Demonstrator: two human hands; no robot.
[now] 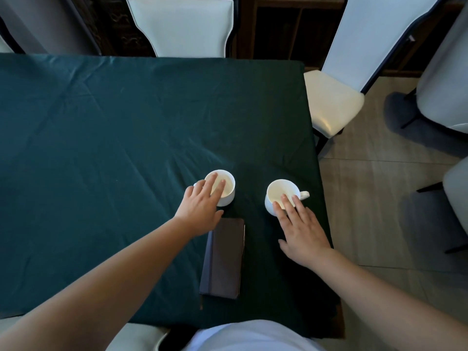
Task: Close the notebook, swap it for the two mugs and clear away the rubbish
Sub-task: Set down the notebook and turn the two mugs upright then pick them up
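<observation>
A closed dark notebook (224, 259) lies on the green tablecloth near the table's front edge. Two white mugs stand just beyond it. Over the left mug (226, 191) my left hand (202, 206) reaches with straight fingers, their tips above its rim. My right hand (300, 229) is spread the same way, fingertips over the near rim of the right mug (277, 195), whose handle points right. I cannot tell whether either hand touches its mug. No rubbish is in view.
The green tablecloth (101, 135) covers the table, whose right edge runs close to the right mug. White chairs stand at the far side (181, 24) and to the right (331, 102). Tiled floor (379, 198) lies to the right.
</observation>
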